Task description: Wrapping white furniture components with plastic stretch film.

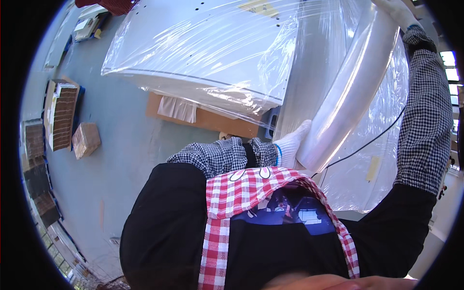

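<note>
A thick roll of clear plastic film slants across the right side, held at both ends. My left hand, in a white knit glove with a blue edge, grips its near end; the thumb lies along the side and the other fingers are mostly hidden. At the far end, my right hand, also in a white glove, is closed round the roll, partly cut off by the picture's rim. Loose film spreads left from the roll area over a large white panel with small dark holes, draping past its near edge.
Under the panel is brown cardboard with a white cloth. A black cord runs beside the roll. On the left floor stand a wrapped carton and stacked boards. Dark red fabric shows at the far left.
</note>
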Tool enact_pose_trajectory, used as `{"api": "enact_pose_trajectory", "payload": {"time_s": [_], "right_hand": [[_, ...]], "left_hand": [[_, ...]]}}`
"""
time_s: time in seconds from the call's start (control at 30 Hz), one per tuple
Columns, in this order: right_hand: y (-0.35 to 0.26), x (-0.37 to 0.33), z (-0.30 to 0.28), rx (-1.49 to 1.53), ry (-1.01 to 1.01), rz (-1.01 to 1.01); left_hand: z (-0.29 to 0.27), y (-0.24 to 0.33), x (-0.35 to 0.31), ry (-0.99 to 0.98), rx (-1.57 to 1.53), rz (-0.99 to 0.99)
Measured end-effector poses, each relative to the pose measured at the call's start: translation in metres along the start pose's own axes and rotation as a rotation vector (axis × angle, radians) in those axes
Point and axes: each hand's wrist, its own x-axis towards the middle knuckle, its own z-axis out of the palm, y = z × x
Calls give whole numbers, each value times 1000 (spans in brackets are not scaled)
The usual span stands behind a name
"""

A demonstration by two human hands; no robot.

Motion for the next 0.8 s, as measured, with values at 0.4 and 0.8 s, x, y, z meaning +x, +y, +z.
{"api": "enact_pose_trajectory", "payload": {"time_s": [0.4, 0.8], "right_hand": [[-24, 35, 46, -2, -95, -175], [-57, 3, 202, 81, -640, 77]], "left_hand": [[-33, 6, 26, 165, -91, 107], [-38, -38, -14, 400, -363, -73]]}}
